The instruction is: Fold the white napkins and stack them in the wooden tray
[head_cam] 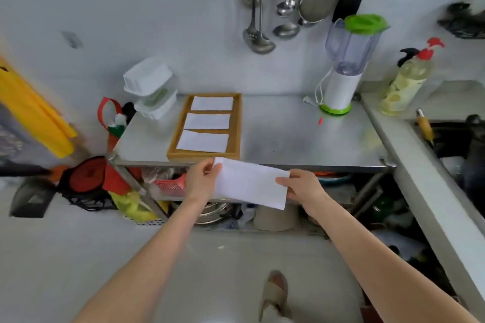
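Head view: both hands hold one white napkin [250, 182] in the air at centre frame, just in front of the near edge of the steel surface [301, 136]. Left hand [202, 178] has its grip pinched on the napkin's left end; right hand [301, 186] has its grip pinched on the right end. Wooden tray [237, 126] sits on the surface above the hands, holding three folded napkins [207, 120] in a row. Blender [346, 65] stands at upper right.
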The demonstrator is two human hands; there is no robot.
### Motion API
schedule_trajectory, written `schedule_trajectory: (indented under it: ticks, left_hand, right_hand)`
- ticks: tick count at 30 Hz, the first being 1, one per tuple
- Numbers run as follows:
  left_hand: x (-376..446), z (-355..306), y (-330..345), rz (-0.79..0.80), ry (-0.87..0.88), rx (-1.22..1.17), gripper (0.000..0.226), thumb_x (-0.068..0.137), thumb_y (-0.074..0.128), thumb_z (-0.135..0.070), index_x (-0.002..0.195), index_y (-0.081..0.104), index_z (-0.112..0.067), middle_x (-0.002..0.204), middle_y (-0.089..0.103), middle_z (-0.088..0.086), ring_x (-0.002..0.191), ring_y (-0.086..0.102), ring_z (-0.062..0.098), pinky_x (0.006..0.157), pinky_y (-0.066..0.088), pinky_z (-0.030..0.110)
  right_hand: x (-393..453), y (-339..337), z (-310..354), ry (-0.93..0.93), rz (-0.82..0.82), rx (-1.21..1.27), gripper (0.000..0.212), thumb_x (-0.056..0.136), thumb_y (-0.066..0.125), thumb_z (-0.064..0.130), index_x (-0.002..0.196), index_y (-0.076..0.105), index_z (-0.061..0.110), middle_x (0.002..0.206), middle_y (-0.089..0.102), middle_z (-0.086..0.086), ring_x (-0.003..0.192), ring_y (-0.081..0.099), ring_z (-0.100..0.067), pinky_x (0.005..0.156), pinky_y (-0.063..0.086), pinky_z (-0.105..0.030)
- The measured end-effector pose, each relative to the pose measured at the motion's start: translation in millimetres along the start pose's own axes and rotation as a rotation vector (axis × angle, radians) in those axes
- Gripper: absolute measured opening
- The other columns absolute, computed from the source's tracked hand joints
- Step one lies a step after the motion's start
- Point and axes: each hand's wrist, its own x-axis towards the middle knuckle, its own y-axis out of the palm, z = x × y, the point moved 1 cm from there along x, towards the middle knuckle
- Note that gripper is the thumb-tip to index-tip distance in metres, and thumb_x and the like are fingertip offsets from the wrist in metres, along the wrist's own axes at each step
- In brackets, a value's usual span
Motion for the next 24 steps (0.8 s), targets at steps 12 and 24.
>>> schedule_trajectory:
  ticks: [12,24]
  left_hand:
    - [209,22,-35,-0.258,-0.292,-0.079,0.024,0.091,0.059,-0.013,0.067,0.055,-0.011,0.062,0.046,0.001,0.067,0.040,0.020,0.061,0.033,0.028]
    - [387,61,-30,0.009,-0.171,0.015,0.028,0.088,0.051,0.004,0.104,0.066,-0.013,0.107,0.060,0.004,0.097,0.060,0.022,0.075,0.048,0.023]
  right_hand:
    - [193,116,114,-0.035,0.079,-0.153,0.013,0.086,0.060,-0.001,0.080,0.056,0.010,0.074,0.062,-0.006,0.066,0.060,-0.020,0.072,0.055,-0.040]
    - [312,188,170,-0.293,-0.189,-0.435,0.032,0.092,0.045,0.000,0.111,0.066,0.015,0.105,0.063,-0.002,0.080,0.059,-0.012,0.063,0.044,-0.013]
